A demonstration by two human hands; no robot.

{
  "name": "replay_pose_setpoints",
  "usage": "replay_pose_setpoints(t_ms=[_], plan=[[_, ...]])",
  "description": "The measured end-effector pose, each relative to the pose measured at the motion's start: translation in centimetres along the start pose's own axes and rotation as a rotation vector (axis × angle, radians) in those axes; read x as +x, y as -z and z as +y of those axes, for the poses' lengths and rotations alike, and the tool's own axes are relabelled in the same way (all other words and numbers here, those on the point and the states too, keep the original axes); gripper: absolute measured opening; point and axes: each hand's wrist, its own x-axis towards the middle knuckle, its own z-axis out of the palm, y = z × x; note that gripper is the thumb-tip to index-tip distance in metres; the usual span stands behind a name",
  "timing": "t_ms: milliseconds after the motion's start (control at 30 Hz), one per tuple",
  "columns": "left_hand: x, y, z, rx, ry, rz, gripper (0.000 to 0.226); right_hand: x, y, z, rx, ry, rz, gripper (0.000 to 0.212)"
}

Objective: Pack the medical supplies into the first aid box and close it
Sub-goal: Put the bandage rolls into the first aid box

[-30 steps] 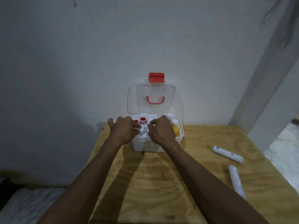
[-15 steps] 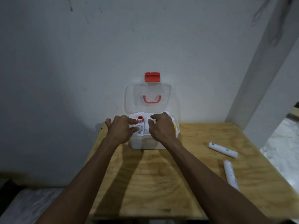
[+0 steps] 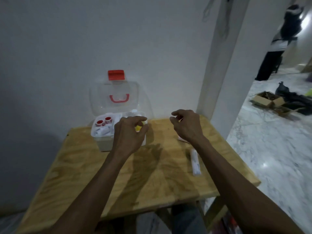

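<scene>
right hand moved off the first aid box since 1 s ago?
Yes. The right hand has left the first aid box and moved right, now over the table near the wrapped rolls.

Looks like a plain room in somebody's home, honestly, not a lab or clinic. The bench (image 3: 152,174) is just raw plywood pushed up against a bare, scuffed white wall (image 3: 84,48), with a square white pillar (image 3: 224,73) at the far right corner. To the right it opens onto a marble-look tiled floor (image 3: 273,149) with household clutter lying around: an open cardboard box (image 3: 265,100) and a dark heap (image 3: 293,98) beside it, too blurry to identify. Further back stands a dark piece of furniture (image 3: 270,65), blurry too. The lighting is dim.
</scene>
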Motion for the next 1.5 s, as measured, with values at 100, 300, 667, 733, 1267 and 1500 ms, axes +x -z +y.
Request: replay_pose_setpoints(t_ms=[100,300,667,733,1267,1500], plan=[[-0.9,-4.0,1.5,-0.013,0.04,-0.143,0.031,0.1,2.1,3.8,-0.037,-0.035,-0.058,0.023],[-3.1,-11.3,3.9,0.091,0.113,-0.414,0.045,1.1,2.1,9.0,-0.163,-0.039,-0.272,0.031],[-3.4,-16.4,5.1,0.211,0.183,-0.592,0.056,3.5,-0.6,10.6,-0.214,0.024,-0.515,0.041],[-3.1,-16.7,5.2,0.207,0.187,-0.603,0.051,3.8,-1.2,10.6,-0.222,0.035,-0.538,0.038],[-1.7,-14.0,3.4,0.044,0.263,-0.506,0.013,3.3,-0.2,11.0,-0.014,0.101,-0.379,0.046],[-2.2,-10.4,2.9,-0.135,0.188,-0.263,0.016,1.5,0.3,9.5,0.209,0.07,-0.147,0.029]])
